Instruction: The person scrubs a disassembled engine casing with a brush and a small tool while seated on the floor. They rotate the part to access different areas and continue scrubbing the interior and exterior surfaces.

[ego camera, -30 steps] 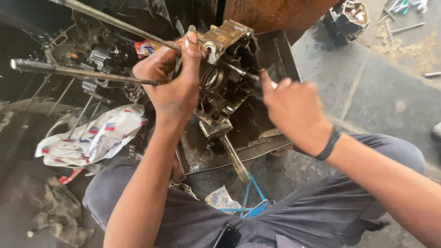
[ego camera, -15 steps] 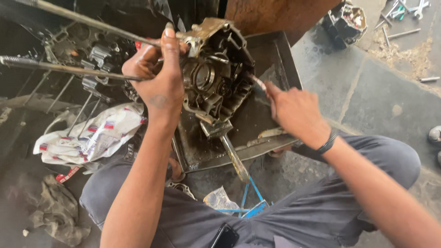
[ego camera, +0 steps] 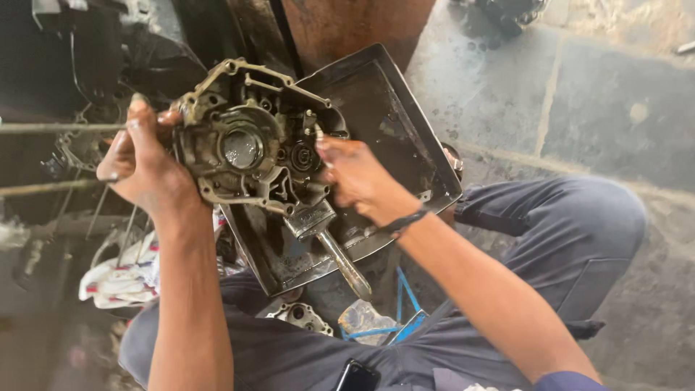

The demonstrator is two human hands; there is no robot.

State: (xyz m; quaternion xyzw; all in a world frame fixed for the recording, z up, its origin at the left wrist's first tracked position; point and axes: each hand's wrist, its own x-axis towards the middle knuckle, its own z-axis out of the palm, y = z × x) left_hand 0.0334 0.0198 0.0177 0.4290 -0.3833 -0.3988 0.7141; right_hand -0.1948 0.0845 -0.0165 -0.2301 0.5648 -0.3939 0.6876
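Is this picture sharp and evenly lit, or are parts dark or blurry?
Head view: the engine casing and right hand are fairly sharp; the left hand looks slightly soft; the left side sinks into deep shadow, while the stone floor is brightly daylit.

The right hand (ego camera: 358, 177) covers the right side of the engine crankcase (ego camera: 250, 148) and hides whatever its fingertips grip, the crankcase hides the metal tray's (ego camera: 405, 123) middle, and the left-edge rods (ego camera: 51, 128) are cut off and blurred.
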